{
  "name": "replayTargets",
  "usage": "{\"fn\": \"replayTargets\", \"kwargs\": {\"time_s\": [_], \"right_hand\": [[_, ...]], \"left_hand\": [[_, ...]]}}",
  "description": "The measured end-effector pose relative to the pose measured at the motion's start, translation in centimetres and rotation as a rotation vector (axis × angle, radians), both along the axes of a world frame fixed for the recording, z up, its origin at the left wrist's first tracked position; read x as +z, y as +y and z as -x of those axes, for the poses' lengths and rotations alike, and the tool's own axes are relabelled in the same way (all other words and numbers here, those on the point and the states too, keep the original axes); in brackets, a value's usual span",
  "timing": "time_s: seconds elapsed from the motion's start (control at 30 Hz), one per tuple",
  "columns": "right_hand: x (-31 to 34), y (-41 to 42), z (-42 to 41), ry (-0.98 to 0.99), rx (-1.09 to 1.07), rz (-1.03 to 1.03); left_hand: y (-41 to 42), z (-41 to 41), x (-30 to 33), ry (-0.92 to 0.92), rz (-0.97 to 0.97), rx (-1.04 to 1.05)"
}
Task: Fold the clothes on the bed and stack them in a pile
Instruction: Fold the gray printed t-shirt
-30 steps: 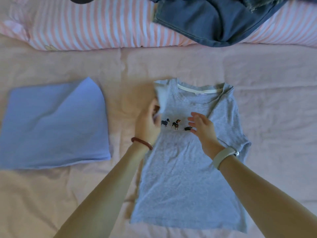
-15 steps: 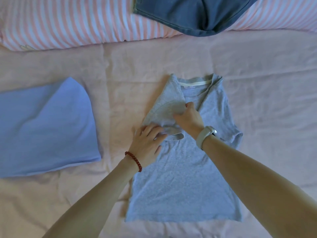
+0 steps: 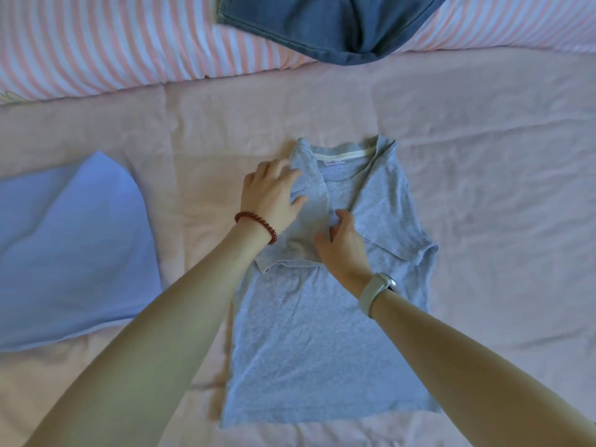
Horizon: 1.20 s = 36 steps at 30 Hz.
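A grey T-shirt lies flat on the pink bed sheet, neck away from me. Its left sleeve and shoulder are folded in over the chest. My left hand lies flat with spread fingers on that folded shoulder, near the collar. My right hand rests on the inner edge of the folded sleeve at mid-chest, fingers loosely bent on the cloth. A folded light blue garment lies at the left. A dark blue denim piece lies unfolded on the striped pillow.
A pink-and-white striped pillow runs along the far side of the bed. Bare pink sheet spreads to the right of the T-shirt and between it and the blue garment.
The left sleeve has been folded over the chest, hiding the small dog print. My left hand moved up to the shoulder; my right hand slid down onto the fold's edge.
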State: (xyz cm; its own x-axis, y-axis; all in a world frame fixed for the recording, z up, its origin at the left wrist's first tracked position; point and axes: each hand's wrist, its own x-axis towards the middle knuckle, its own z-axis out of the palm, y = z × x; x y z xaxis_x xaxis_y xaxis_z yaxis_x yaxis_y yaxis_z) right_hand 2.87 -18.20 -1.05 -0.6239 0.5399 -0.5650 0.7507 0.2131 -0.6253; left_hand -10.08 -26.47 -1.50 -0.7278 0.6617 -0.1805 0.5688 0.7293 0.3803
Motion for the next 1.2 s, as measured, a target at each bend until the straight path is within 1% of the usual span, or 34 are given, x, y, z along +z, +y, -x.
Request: {"fn": "replayTargets", "kwargs": {"time_s": [0.07, 0.1, 0.13, 0.2, 0.3, 0.33, 0.4, 0.47, 0.5, 0.57, 0.63, 0.7, 0.73, 0.77, 0.8, 0.83, 0.9, 0.93, 0.97, 1.0, 1.03, 1.07, 1.13, 1.17, 1.2], "right_hand": [[0.2, 0.0, -0.3, -0.08, -0.009, 0.027], [0.3, 0.0, -0.4, -0.11, 0.007, 0.049], [0.2, -0.1, -0.6, -0.115, 0.025, 0.064], [0.3, -0.1, -0.4, -0.069, 0.046, 0.072], [0.5, -0.3, 0.4, 0.076, 0.026, 0.126], [0.6, -0.4, 0.9, 0.112, 0.001, 0.14], [0.5, -0.7, 1.8, 0.143, -0.078, 0.186], [0.2, -0.6, 2.7, 0.114, -0.135, 0.209], [0.1, -0.4, 3.0, 0.085, -0.136, 0.188], [0.3, 0.0, 3.2, 0.067, -0.078, 0.061], [0.7, 0.5, 2.7, 0.122, 0.046, -0.155], [0.8, 1.0, 1.8, 0.204, 0.245, -0.412], [0.6, 1.2, 1.3, 0.254, 0.348, -0.511], [0.4, 1.3, 0.8, 0.294, 0.465, -0.583], [0.0, 1.4, 0.4, 0.295, 0.618, -0.633], [-0.4, 1.6, 0.1, 0.242, 0.806, -0.68], [-1.4, 2.2, -0.5, 0.054, 1.158, -0.763], [-1.9, 2.8, -0.6, -0.033, 1.259, -0.777], [-2.1, 3.5, -0.7, -0.094, 1.302, -0.787], [-2.1, 4.1, -0.6, -0.115, 1.307, -0.793], [-1.9, 4.4, -0.5, -0.082, 1.283, -0.8], [-1.5, 4.6, -0.4, -0.001, 1.231, -0.802], [-0.8, 5.1, -0.2, 0.234, 1.067, -0.767], [-0.5, 5.5, 0.0, 0.318, 0.958, -0.733], [-0.2, 6.0, 0.3, 0.354, 0.851, -0.704]], "left_hand": [[1.3, 0.2, -0.7, 0.072, 0.145, -0.078], [1.5, 0.3, -1.0, 0.101, 0.183, -0.087], [1.6, 0.5, -1.3, 0.106, 0.174, -0.066], [1.2, 1.0, -1.6, 0.034, 0.027, 0.057], [-0.1, 2.2, -0.8, -0.222, -0.283, 0.389], [-0.6, 2.6, -0.5, -0.276, -0.349, 0.47], [-1.3, 3.5, -0.2, -0.317, -0.372, 0.532], [-1.5, 4.3, -0.5, -0.315, -0.327, 0.56], [-1.5, 4.5, -0.7, -0.314, -0.296, 0.575], [-1.4, 3.9, -1.0, -0.283, -0.231, 0.539], [-1.8, 1.7, -1.0, -0.105, -0.126, 0.395], [-2.7, -1.4, -0.8, 0.086, -0.07, 0.205], [-3.2, -3.0, -0.8, 0.141, -0.067, 0.105], [-3.8, -4.7, -1.0, 0.167, -0.051, 0.01], [-4.5, -6.2, -1.3, 0.165, -0.011, -0.068], [-5.2, -7.5, -1.6, 0.141, 0.041, -0.123], [-6.7, -9.3, -2.1, 0.088, 0.131, -0.189], [-7.4, -9.8, -2.2, 0.063, 0.147, -0.217], [-8.0, -10.0, -2.3, 0.045, 0.134, -0.241], [-8.5, -9.9, -2.2, 0.028, 0.096, -0.253], [-8.9, -9.6, -2.0, 0.011, 0.042, -0.255], [-9.0, -9.2, -1.6, -0.002, -0.017, -0.246], [-8.6, -8.1, -0.7, -0.002, -0.121, -0.196], [-8.1, -7.3, -0.2, 0.004, -0.148, -0.162], [-7.4, -6.4, 0.2, 0.022, -0.158, -0.123]]}}
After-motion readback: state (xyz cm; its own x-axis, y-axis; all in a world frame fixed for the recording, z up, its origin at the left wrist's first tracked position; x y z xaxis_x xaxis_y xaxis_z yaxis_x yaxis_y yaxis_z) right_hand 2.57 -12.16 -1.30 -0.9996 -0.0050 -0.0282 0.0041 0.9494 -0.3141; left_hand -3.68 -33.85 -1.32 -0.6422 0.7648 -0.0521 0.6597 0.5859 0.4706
